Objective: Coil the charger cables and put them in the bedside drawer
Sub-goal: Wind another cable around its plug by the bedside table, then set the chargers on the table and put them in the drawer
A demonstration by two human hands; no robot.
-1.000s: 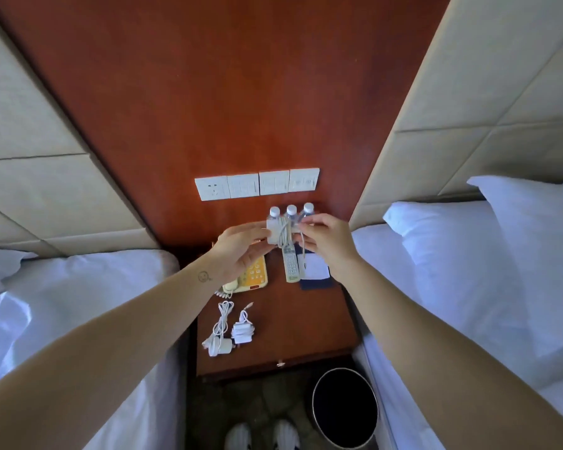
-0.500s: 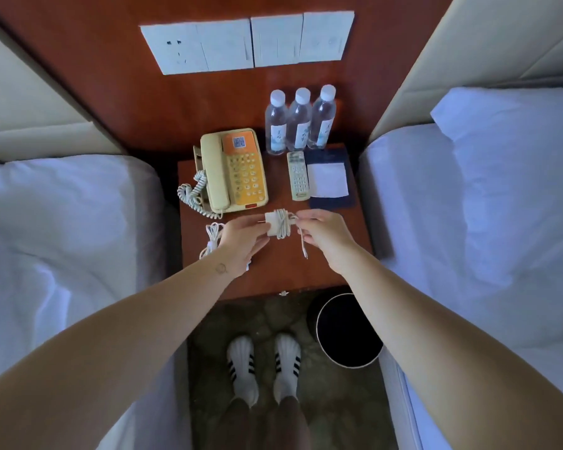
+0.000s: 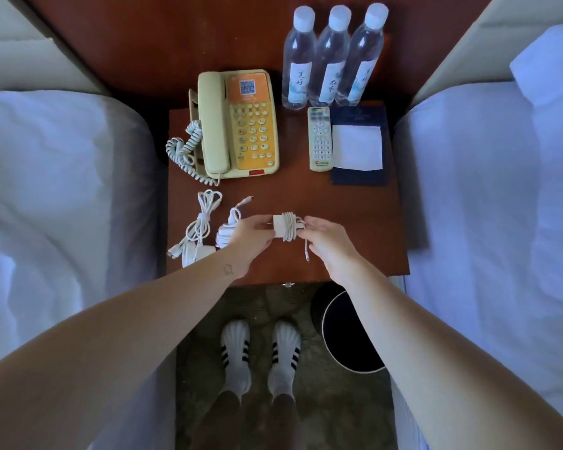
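Wrapped charger [image 3: 285,226] pinched between left hand [image 3: 252,237], right hand [image 3: 329,240], above nightstand [image 3: 355,203]

Wooden bench [image 3: 338,196], top surface inspected. Rear left: a cream telephone [image 3: 241,125], its curly cord trailing off the left side. Rear right: three water bottles [image 3: 330,60] upright in a touching row. In front of them, a remote control [image 3: 320,139] lies just beside a dark folder [image 3: 359,177] bearing a white notepad [image 3: 357,147]. Front left: a bundled charger cable [image 3: 199,228] and, just beside it, a coiled charger cable [image 3: 225,233], partly hidden.
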